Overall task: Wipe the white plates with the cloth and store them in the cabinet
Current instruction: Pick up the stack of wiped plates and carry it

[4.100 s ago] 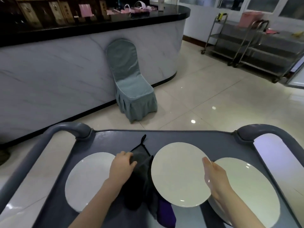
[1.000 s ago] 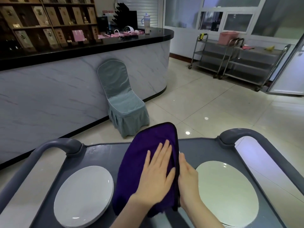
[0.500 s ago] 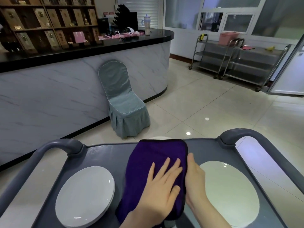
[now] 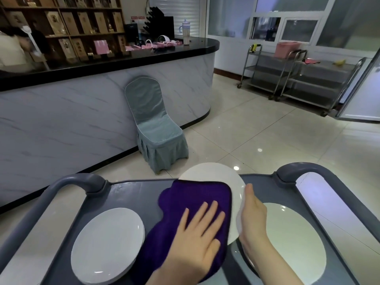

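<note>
A white plate is held tilted above the grey cart top, its upper rim showing. A purple cloth covers most of its face. My left hand lies flat on the cloth with fingers spread, pressing it to the plate. My right hand grips the plate's right edge. A stack of white plates lies on the cart at the left. Another white plate lies at the right, partly behind my right forearm.
The cart has raised grey handles at the far left and far right. Beyond it stand a chair in a grey-blue cover, a marble-fronted counter and steel trolleys on a tiled floor.
Since half a second ago the cloth and my left hand have slid down and left on the plate, baring its upper right rim. Four seconds ago the plate lay uncovered on the cart.
</note>
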A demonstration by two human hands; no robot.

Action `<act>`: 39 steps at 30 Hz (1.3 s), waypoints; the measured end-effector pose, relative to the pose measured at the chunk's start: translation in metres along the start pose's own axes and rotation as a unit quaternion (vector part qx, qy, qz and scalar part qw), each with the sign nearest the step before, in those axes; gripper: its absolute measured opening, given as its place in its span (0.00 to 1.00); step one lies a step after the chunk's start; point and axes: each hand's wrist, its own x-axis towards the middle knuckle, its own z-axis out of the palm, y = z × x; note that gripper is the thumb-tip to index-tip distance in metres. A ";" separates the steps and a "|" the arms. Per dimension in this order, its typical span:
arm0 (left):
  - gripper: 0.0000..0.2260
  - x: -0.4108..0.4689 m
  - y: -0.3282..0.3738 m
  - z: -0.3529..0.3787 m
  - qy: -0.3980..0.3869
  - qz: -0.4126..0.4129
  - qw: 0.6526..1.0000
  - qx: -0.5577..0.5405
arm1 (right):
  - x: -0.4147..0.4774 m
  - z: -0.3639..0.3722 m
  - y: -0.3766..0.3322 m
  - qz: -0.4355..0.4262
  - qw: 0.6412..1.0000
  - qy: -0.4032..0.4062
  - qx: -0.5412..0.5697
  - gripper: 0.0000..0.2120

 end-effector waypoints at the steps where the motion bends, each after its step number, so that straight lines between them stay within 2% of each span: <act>1: 0.29 0.003 0.009 0.000 0.000 0.009 1.000 0.007 | -0.003 0.001 0.004 0.001 1.000 -0.011 -0.008 0.22; 7: 0.27 0.031 0.003 -0.016 0.015 -0.026 1.000 0.002 | -0.017 0.005 0.024 0.030 0.998 -0.058 -0.014 0.19; 12: 0.27 0.037 -0.033 -0.023 0.023 -0.117 0.993 -0.016 | -0.013 0.001 0.011 0.048 0.998 -0.025 -0.024 0.23; 17: 0.29 0.002 -0.022 -0.006 -0.015 -0.080 0.997 0.006 | 0.003 -0.011 -0.011 0.008 1.000 -0.015 0.002 0.18; 21: 0.31 -0.001 0.012 0.009 -0.007 -0.030 0.999 0.023 | 0.002 -0.007 -0.005 0.016 1.000 -0.015 0.001 0.22; 24: 0.29 0.022 0.021 -0.002 0.022 -0.040 0.999 0.006 | -0.010 -0.003 0.010 0.030 0.998 -0.043 -0.024 0.22; 28: 0.27 0.047 0.003 -0.019 0.059 -0.041 0.997 0.001 | -0.018 -0.001 0.022 0.038 0.995 -0.088 -0.008 0.17; 30: 0.27 0.056 -0.015 -0.028 0.075 -0.061 0.995 -0.008 | -0.018 0.000 0.023 0.023 0.994 -0.104 -0.016 0.20; 32: 0.25 0.058 -0.033 -0.039 0.089 -0.084 0.992 -0.040 | -0.016 -0.004 0.019 -0.030 0.991 -0.121 -0.046 0.24; 34: 0.20 0.054 -0.049 -0.051 0.071 -0.095 0.984 -0.129 | -0.013 -0.013 0.008 -0.108 0.973 -0.158 -0.125 0.24; 37: 0.06 0.048 -0.055 -0.071 0.037 -0.101 0.949 -0.297 | -0.002 -0.021 -0.010 -0.203 0.908 -0.231 -0.284 0.21; 39: 0.11 0.047 -0.049 -0.079 0.044 -0.080 0.940 -0.329 | -0.001 -0.018 -0.020 -0.238 0.866 -0.285 -0.336 0.20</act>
